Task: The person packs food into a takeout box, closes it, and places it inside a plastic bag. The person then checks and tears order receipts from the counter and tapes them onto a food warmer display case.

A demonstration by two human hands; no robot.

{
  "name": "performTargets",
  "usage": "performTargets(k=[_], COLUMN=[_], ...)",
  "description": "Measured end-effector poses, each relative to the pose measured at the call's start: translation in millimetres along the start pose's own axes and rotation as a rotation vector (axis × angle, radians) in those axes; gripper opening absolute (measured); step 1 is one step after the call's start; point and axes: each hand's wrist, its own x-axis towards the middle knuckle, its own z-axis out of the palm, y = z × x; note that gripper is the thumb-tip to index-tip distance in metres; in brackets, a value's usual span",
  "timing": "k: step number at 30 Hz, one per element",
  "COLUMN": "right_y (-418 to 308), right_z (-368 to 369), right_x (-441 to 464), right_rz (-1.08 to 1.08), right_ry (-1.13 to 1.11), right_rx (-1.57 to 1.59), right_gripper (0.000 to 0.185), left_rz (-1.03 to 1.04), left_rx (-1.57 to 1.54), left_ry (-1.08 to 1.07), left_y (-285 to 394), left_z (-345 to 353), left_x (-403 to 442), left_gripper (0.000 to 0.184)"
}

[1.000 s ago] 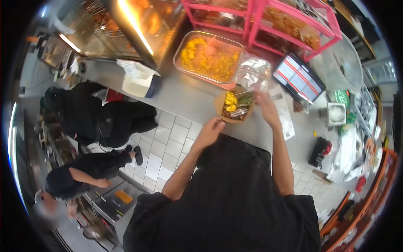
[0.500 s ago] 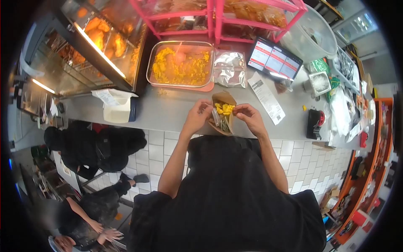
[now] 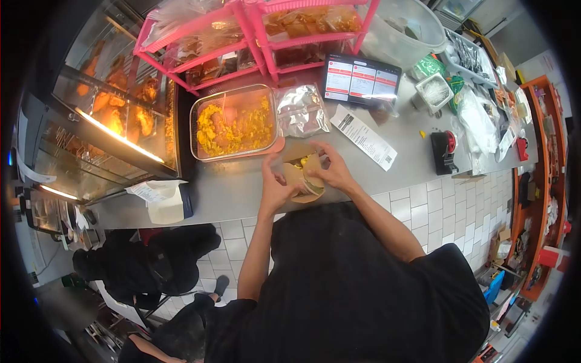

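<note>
A small brown cardboard food box (image 3: pixel 295 175) sits at the counter's front edge, its flaps partly folded over. Some yellow food (image 3: pixel 301 162) shows through the gap between the flaps, and a bit of green filling is visible near its front end. My left hand (image 3: pixel 277 184) grips the box from the left, fingers curled around its side. On the other side my right hand (image 3: pixel 333 168) holds the box with the thumb pressed on a flap. Behind the hands stands a wire-mesh tray (image 3: pixel 195 130) with yellow food pieces and a pinkish scoop-like item in it.
A foil pouch (image 3: pixel 302 109), a printed receipt (image 3: pixel 364 138) and a tablet (image 3: pixel 361 80) lie behind the box. Pink racks (image 3: pixel 261 45) stand at the back, a lit food warmer (image 3: pixel 115 115) at left, a tape dispenser (image 3: pixel 445 152) at right. A person in black (image 3: pixel 151 266) is at lower left.
The box's flaps have come inward over the yellow food, covering most of it. Both hands have shifted from its top opening to grip its sides. The whole view has turned slightly.
</note>
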Motion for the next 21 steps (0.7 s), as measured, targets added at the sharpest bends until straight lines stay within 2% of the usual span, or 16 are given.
performTargets(k=[2, 5, 9, 11, 15, 17, 21], right_y=[14, 9, -7, -5, -1, -6, -17], right_z=[2, 1, -6, -12, -26, -31, -28], right_x=[7, 6, -6, -14, -22, -23, -31], right_rz=[0.062, 0.141, 0.092, 0.079, -0.053, -0.071, -0.120], right_ry=[-0.229, -0.193, -0.100, -0.063, -0.046, -0.104, -0.256], right_rx=[0.010, 0.137, 0.171, 0.206, 0.084, 0.043, 0.053], right_gripper=[0.085, 0.078, 0.067, 0.052, 0.044, 0.036, 0.036], left_rz=[0.054, -0.024, -0.028, -0.016, -0.077, 0.020, -0.102], left_rx=[-0.254, -0.386, -0.330, -0.054, -0.120, -0.168, -0.108], left_ry=[-0.005, -0.084, -0.004, -0.019, -0.014, 0.028, 0.033], left_y=[-1, -9, 1, 13, 19, 22, 35], left_z=[2, 0, 6, 9, 17, 19, 20], left_x=[8, 21, 18, 14, 12, 10, 4], left_gripper=[0.069, 0.085, 0.082, 0.076, 0.074, 0.076, 0.075])
